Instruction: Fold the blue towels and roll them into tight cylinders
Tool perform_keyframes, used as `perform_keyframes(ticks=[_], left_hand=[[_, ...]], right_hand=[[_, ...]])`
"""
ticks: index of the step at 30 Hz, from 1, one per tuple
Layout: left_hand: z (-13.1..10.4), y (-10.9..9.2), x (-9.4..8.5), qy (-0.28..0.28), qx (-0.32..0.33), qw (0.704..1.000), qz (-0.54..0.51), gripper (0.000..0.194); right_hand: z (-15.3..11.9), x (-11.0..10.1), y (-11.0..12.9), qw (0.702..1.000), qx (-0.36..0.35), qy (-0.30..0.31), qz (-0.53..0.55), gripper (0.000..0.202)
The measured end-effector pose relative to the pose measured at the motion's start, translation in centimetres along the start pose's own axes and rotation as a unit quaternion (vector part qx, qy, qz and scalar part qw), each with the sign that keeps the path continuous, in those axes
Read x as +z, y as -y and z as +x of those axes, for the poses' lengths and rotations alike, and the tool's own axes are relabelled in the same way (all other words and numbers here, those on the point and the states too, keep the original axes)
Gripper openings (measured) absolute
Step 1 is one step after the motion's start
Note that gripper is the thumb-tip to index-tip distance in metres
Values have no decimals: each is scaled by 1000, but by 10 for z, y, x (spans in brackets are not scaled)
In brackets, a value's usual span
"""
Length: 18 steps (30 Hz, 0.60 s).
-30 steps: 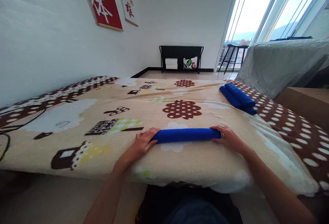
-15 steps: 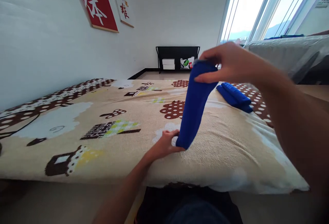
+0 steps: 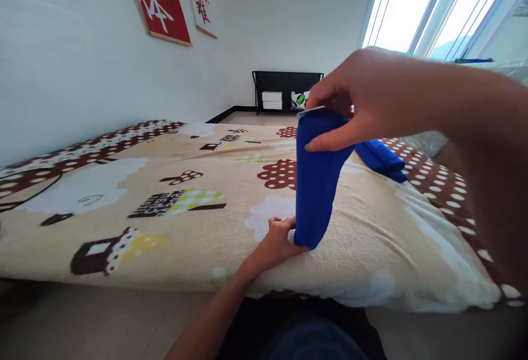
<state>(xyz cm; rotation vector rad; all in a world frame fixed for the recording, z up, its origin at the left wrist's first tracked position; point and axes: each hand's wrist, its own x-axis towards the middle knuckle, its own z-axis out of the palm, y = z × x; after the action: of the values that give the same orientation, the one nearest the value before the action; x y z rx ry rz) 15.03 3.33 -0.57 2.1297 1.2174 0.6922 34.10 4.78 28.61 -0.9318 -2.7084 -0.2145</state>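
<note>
A folded blue cloth (image 3: 317,184) stands nearly upright above the patterned blanket (image 3: 231,233). My right hand (image 3: 346,107) grips its top end, thumb on the near face and fingers behind. A pale edge shows at the top of the cloth. Down at the bottom end, my left hand (image 3: 282,244) pinches the cloth's lower left corner close to the blanket. Behind my right hand lies another folded blue cloth (image 3: 381,159), partly hidden by it.
The blanket covers a wide bed, with a brown dotted border (image 3: 449,189) at the right. Beyond it stands a black rack (image 3: 289,82) holding white boxes (image 3: 272,100). Red and white scrolls hang on the left wall, and a window (image 3: 404,7) is at the upper right.
The held cloth has shifted slightly right and become more upright. Both hands stay on it; my right hand and forearm look larger and nearer. The camera view has tilted a little.
</note>
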Motion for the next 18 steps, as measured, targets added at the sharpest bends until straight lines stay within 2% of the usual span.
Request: perform_keyframes(ticks=[3,6,8,13,18], left_hand=[[-1,2,0,11,6,1000,0,41],[-2,2,2,42,5,999,-12,40],[-2,1,3,44,4,999,-15,41],[-1,-5,9,27,6,999,-15,44],[2,-7,20,45,11,999,-12,47]], right_hand=[[-1,-2,3,999,27,11,-23,43],[-2,1,3,997,31,30,-68,39],[-3,1,-1,996,33,27,-79,41],[-10,-4,-12,997,33,13,-65,52],[-16,2,-23,999,-11,43,10,45]])
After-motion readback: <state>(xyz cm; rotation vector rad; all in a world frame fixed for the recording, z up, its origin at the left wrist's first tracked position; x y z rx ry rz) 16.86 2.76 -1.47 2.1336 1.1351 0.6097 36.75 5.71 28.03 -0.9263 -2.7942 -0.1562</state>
